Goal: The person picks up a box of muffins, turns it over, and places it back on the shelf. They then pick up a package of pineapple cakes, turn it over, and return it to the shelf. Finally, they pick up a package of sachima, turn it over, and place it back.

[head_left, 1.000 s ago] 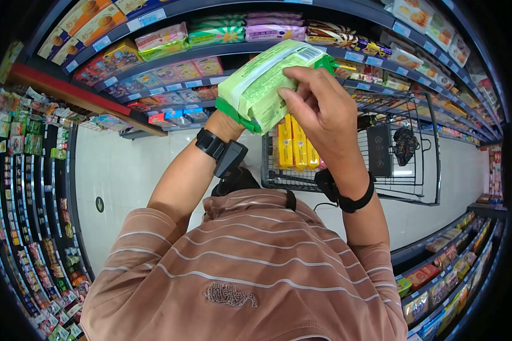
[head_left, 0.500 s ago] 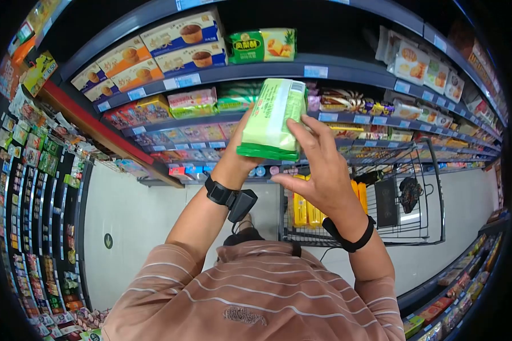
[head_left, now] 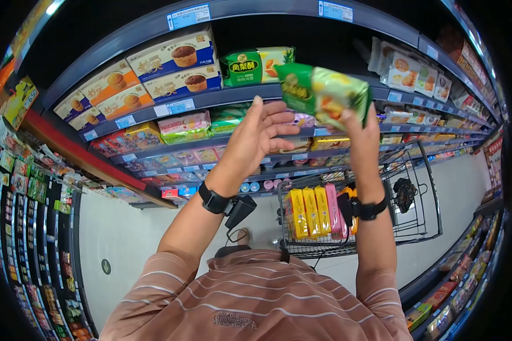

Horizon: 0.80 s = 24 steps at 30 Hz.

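Observation:
My right hand (head_left: 363, 128) grips a green and pale yellow snack packet (head_left: 327, 94), slightly blurred, with its front showing. Just left of it, my left hand (head_left: 261, 136) is empty, its fingers spread towards the right. On the upper shelf behind stands a similar green packet (head_left: 250, 67), beside stacked white and blue cake boxes (head_left: 179, 54). The held packet is in front of the shelf, overlapping the right end of that green packet.
A wire shopping cart (head_left: 432, 193) with yellow packs (head_left: 307, 213), a pink pack (head_left: 333, 210) and a black item stands below right. White packaged snacks (head_left: 404, 73) sit on the upper shelf's right. Another stocked shelf (head_left: 37, 238) runs along the left.
My left hand has let go of the packet and opened. My right hand has taken it up and to the right, turning its front into view. The shelf appears closer.

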{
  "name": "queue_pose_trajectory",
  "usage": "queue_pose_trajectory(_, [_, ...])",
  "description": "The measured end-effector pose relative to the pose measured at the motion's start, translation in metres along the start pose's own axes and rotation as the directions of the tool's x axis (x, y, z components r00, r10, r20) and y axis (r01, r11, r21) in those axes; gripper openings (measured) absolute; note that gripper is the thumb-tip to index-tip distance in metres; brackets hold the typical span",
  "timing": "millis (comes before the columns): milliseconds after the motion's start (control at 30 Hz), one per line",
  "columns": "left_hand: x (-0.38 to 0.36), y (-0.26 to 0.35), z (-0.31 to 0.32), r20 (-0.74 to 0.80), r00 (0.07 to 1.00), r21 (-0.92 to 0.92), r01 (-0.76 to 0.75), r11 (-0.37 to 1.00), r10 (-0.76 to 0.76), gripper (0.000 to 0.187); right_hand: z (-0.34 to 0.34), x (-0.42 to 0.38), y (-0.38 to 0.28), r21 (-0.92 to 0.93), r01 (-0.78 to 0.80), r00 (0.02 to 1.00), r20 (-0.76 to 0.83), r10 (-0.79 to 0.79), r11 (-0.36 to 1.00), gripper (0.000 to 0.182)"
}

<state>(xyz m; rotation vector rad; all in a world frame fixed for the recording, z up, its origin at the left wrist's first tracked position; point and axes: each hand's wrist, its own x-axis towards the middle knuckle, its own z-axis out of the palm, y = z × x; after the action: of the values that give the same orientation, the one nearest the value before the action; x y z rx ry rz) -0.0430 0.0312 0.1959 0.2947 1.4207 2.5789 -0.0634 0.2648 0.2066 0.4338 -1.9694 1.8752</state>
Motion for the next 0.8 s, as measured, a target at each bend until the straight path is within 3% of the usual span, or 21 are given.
queue_pose_trajectory(67, [-0.003, -0.001, -0.013, -0.017, 0.999, 0.035, 0.039, 0.999, -0.038, 0.073, -0.021, 0.027, 0.009, 0.328, -0.131, 0.991, 0.075, 0.113, 0.935, 0.042])
queue_pose_trajectory(267, [-0.044, -0.027, -0.078, -0.128, 0.970, 0.075, 0.218, 0.973, -0.207, 0.071, -0.077, 0.096, 0.067, 0.539, -0.234, 0.967, 0.048, 0.249, 0.809, 0.040])
queue_pose_trajectory(367, [-0.072, -0.043, -0.112, -0.218, 0.939, 0.061, 0.286, 0.956, -0.267, 0.070, -0.072, 0.116, 0.071, 0.542, -0.230, 0.962, 0.002, 0.273, 0.808, 0.039])
queue_pose_trajectory(500, [-0.105, -0.048, -0.146, -0.297, 0.916, 0.057, 0.298, 0.953, -0.269, 0.072, -0.071, 0.143, 0.092, 0.435, -0.259, 0.965, 0.069, 0.254, 0.862, 0.039])
queue_pose_trajectory(633, [-0.125, -0.042, -0.153, -0.403, 0.887, 0.050, 0.269, 0.962, -0.227, 0.068, -0.061, 0.156, 0.097, 0.383, -0.261, 0.964, 0.060, 0.258, 0.886, 0.039])
queue_pose_trajectory(733, [-0.131, -0.043, -0.153, -0.447, 0.867, 0.039, 0.265, 0.963, -0.221, 0.067, -0.060, 0.167, 0.099, 0.327, -0.306, 0.951, 0.143, 0.273, 0.894, 0.040])
queue_pose_trajectory(800, [-0.133, -0.044, -0.150, -0.463, 0.858, 0.031, 0.265, 0.964, -0.222, 0.066, -0.064, 0.175, 0.098, 0.158, -0.347, 0.934, 0.148, 0.325, 0.924, 0.041])
